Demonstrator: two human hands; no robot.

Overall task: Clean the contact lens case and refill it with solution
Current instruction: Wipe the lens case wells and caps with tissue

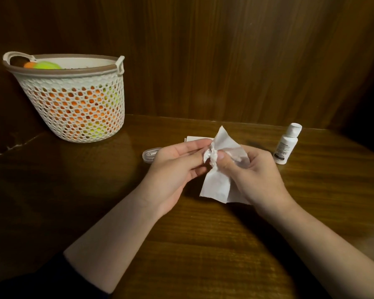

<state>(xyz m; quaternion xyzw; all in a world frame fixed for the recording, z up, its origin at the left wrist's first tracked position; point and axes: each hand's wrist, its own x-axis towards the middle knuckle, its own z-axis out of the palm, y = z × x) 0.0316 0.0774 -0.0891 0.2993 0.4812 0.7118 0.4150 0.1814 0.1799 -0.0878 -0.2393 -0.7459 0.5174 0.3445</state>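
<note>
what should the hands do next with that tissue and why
Probably keep twisting the tissue into a firmer point. Both the left hand and right hand pinch its bunched middle, and the rest still hangs loose. The clear case lies untouched on the table.

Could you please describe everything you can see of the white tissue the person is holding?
The tissue is thin white paper, crumpled and twisted at its middle, with loose flaps fanning above and below. It is held above the wooden table; the left hand pinches the twisted part, and the right hand holds it under the thumb. What it wraps is hidden.
</note>
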